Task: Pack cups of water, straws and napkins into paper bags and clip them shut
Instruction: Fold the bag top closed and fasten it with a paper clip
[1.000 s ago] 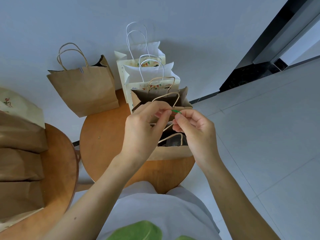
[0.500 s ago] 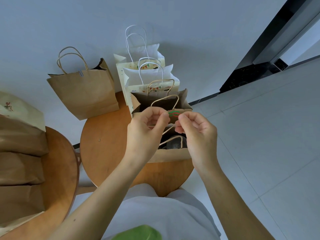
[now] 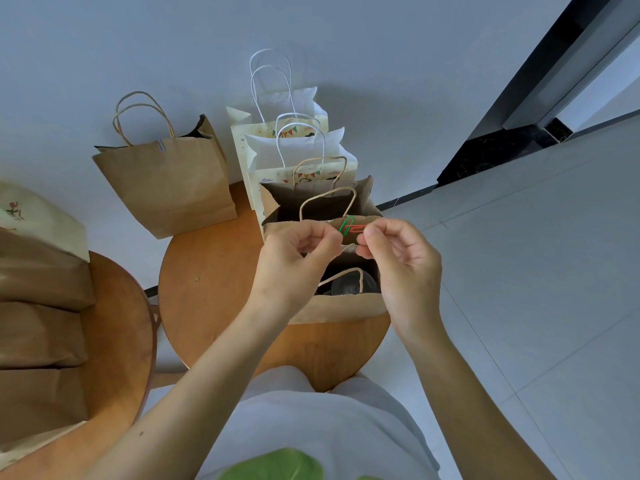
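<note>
Green clip (image 3: 345,226), red clip (image 3: 357,229), brown bag (image 3: 341,308), bunting-print white bag (image 3: 304,174).

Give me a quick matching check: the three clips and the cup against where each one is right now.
Things:
1. green clip
2. red clip
3. silver clip
4. cup

Places:
A. inside the nearest brown bag
B. pinched by the left hand
C. on the rim of the left brown bag
D. pinched by the right hand

Pairs: 1-B, 2-D, 3-C, 4-A
</note>
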A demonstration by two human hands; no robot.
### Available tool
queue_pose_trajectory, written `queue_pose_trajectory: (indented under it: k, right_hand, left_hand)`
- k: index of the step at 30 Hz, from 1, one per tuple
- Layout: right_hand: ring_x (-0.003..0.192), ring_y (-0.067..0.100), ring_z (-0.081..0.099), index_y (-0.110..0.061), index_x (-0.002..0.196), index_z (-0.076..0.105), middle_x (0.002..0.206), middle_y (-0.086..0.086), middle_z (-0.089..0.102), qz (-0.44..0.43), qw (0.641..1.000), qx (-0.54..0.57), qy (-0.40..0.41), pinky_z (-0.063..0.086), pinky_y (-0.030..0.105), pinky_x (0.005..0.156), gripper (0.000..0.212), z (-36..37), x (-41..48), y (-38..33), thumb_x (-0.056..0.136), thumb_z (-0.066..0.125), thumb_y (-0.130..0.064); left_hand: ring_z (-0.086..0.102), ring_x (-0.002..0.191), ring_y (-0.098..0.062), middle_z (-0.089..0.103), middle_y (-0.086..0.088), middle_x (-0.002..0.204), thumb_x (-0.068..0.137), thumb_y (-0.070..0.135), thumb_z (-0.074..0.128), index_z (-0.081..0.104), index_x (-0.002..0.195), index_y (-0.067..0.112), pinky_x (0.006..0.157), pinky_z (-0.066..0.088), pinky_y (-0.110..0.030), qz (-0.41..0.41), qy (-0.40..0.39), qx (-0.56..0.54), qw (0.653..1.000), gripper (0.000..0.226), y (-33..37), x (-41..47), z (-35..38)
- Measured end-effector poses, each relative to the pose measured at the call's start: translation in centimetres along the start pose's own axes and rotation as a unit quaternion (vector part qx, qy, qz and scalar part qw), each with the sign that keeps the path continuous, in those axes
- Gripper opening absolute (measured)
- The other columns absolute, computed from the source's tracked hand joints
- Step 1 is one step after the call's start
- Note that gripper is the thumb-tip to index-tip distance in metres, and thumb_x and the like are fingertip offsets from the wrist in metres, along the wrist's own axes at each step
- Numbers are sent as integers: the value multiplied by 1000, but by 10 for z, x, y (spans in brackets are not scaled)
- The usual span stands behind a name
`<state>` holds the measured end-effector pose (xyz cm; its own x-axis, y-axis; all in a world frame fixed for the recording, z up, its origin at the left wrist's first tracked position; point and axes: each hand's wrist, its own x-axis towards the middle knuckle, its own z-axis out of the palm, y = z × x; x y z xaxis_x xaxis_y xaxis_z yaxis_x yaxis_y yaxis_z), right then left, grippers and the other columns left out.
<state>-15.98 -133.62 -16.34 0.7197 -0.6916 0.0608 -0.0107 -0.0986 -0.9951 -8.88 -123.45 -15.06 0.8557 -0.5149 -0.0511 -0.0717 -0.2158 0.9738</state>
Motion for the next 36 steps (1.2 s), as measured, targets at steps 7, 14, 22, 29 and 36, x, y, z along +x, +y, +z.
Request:
queue_pose_trajectory:
  k: [7, 14, 22, 29, 36]
  right_hand:
    - [78, 8, 67, -32, 84, 60, 81, -9, 68, -57, 997, -52, -31, 53, 17, 71, 6, -3, -2, 9, 80, 61, -28]
    - [79, 9, 66, -36, 84, 58, 82, -10, 67, -79, 994, -51, -47, 53, 17, 73, 10, -2, -1, 13, 77, 55, -41]
    - [80, 5, 65, -33, 84, 59, 82, -10, 67, -85, 995, -43, -24, 50, 12, 70, 10, -3, 2, 11, 77, 55, -39]
    - [77, 5, 66, -28, 82, 60, 81, -8, 67, -50, 998, -8, -37, 50, 12, 67, 7, -3, 6, 6, 78, 58, -22]
    - [74, 5, 66, -27, 81, 60, 78, -10, 66, -47, 998, -8, -36, 50, 12, 66, 9, 0, 6, 5, 79, 58, -19]
  left_hand:
    - [60, 69, 1, 63, 13, 64, 92, 19, 53, 64, 73, 20, 63, 42, -17, -131, -23, -123, 984, 22, 6, 2, -1]
    - [59, 77, -6, 63, 7, 70, 93, 21, 51, 64, 73, 19, 67, 41, -22, -154, -35, -158, 975, 24, 6, 2, -4]
    - [60, 73, -3, 62, 9, 70, 94, 17, 50, 61, 76, 20, 63, 45, -16, -120, -61, -118, 984, 20, 4, 4, -5]
    - [61, 68, -3, 63, 3, 73, 86, 2, 58, 58, 77, 15, 66, 48, -13, -19, -45, -76, 996, 16, 2, 6, -6]
    - [61, 71, -3, 64, 7, 78, 89, 0, 54, 62, 90, 28, 63, 47, -13, 19, -53, -42, 998, 29, 2, 8, -10]
